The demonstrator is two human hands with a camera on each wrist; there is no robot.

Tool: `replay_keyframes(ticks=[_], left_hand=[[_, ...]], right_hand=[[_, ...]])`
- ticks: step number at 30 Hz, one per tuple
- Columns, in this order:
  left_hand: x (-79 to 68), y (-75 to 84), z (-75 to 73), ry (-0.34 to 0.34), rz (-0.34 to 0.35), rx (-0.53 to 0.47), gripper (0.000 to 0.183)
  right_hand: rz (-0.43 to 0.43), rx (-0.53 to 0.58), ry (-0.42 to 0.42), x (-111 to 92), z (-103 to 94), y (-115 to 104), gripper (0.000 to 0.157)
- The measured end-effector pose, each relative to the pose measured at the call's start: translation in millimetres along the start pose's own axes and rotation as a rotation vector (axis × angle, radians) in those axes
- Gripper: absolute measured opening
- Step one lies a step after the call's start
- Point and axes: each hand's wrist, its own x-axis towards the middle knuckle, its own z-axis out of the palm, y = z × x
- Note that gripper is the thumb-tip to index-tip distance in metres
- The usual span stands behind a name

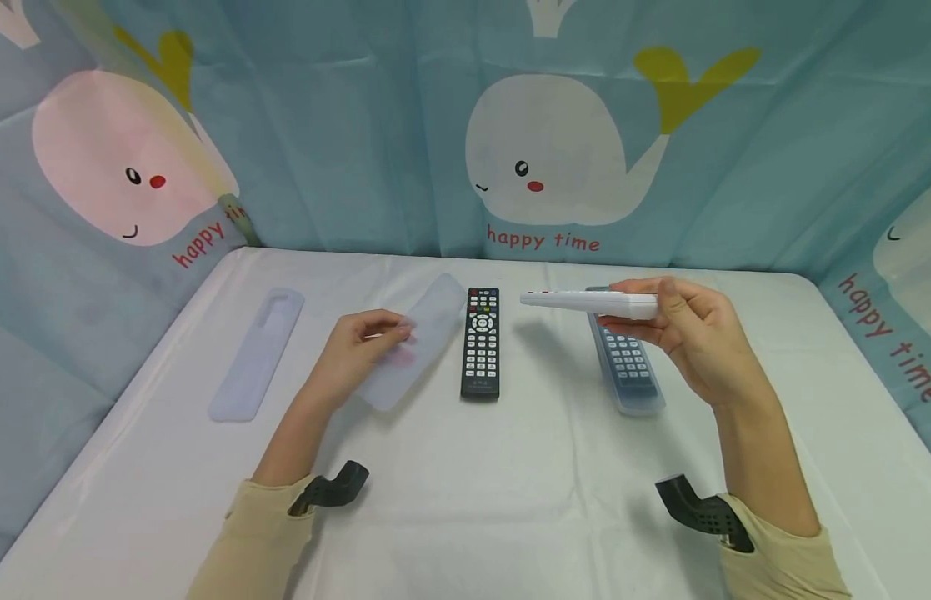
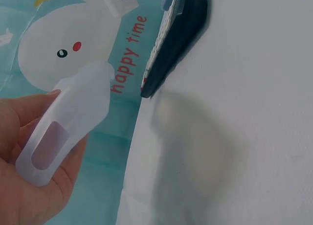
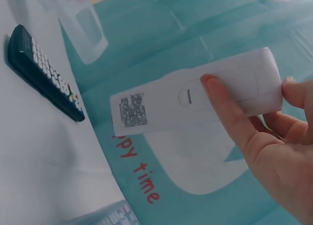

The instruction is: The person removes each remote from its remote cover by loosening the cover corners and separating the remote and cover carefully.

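My left hand [image 1: 360,350] pinches a translucent silicone remote cover [image 1: 423,350] above the table; in the left wrist view the same cover [image 2: 73,117] shows a cut-out window near one end. In my right hand [image 1: 698,342] is a white remote control [image 1: 585,302], held level in the air by one end. Its back, with a printed square code, faces the right wrist camera, where the white remote [image 3: 195,93] lies between thumb and fingers. Between the two hands, a black remote control [image 1: 481,350] rests on the table, apart from both.
Below my right hand lies a dark remote in a translucent cover [image 1: 633,375]. Another translucent cover [image 1: 257,358] lies flat at the left. The table has a white cloth [image 1: 465,500], and a blue curtain [image 1: 405,150] with whale prints hangs behind its far edge.
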Motion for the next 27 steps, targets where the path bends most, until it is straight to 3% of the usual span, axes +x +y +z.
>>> replay_keyframes(ticks=[6, 17, 21, 27], left_hand=[[-3.4, -1.5, -6.1, -0.002, -0.001, 0.004, 0.028], [-8.9, -5.5, -14.7, 0.012, -0.014, -0.016, 0.03], [-9.7, -7.5, -17.1, 0.021, -0.017, -0.012, 0.029], [-10.8, -9.5, -20.1, 0.031, -0.017, -0.028, 0.03]], right_hand=[[0.069, -0.014, -0.013, -0.6, 0.5, 2.1, 0.032], [0.222, -0.102, 0.045, -4.8, 5.8, 9.4, 0.026], [0.26, -0.125, 0.042, -4.2, 9.1, 12.5, 0.033], [0.33, -0.144, 0.053, -2.7, 14.0, 15.8, 0.057]])
